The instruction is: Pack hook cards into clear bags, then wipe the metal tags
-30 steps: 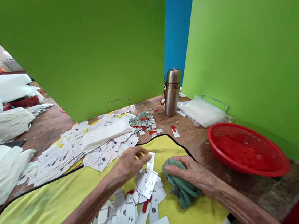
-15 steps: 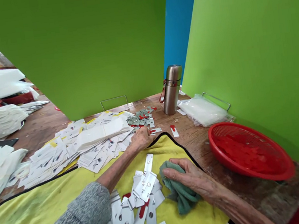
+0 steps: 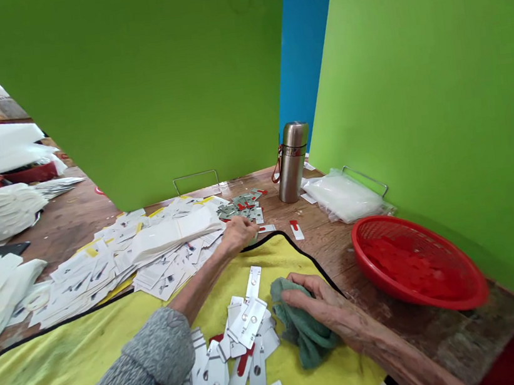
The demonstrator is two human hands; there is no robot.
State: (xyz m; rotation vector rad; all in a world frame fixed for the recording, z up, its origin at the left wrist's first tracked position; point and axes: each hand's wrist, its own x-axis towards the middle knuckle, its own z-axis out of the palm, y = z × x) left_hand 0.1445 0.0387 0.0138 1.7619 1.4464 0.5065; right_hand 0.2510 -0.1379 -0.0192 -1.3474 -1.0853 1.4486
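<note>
My right hand [image 3: 316, 301] grips a crumpled green cloth [image 3: 299, 332] on the yellow towel [image 3: 129, 335]. Left of it lies a loose heap of silvery metal plates [image 3: 250, 320], some with red patches. My left hand [image 3: 238, 233] reaches past the towel's dark far edge, its fingers pinched together beside a pile of small grey plates [image 3: 239, 207] with red bits. What is between those fingertips, if anything, is too small to make out. Right of that hand, a single red-and-white plate [image 3: 297, 230] lies on the wooden table.
Printed paper slips [image 3: 83, 275] and a white paper stack [image 3: 174, 232] cover the table's left side. A steel thermos [image 3: 291, 162], a clear plastic bag bundle [image 3: 345, 196] and a red basket [image 3: 365, 257] with red pieces stand on the right. Green panels [image 3: 168, 90] rise behind.
My left hand has drawn back slightly from the small plates, its fingers pinched. My right hand still holds the cloth. The view has shifted a little.
</note>
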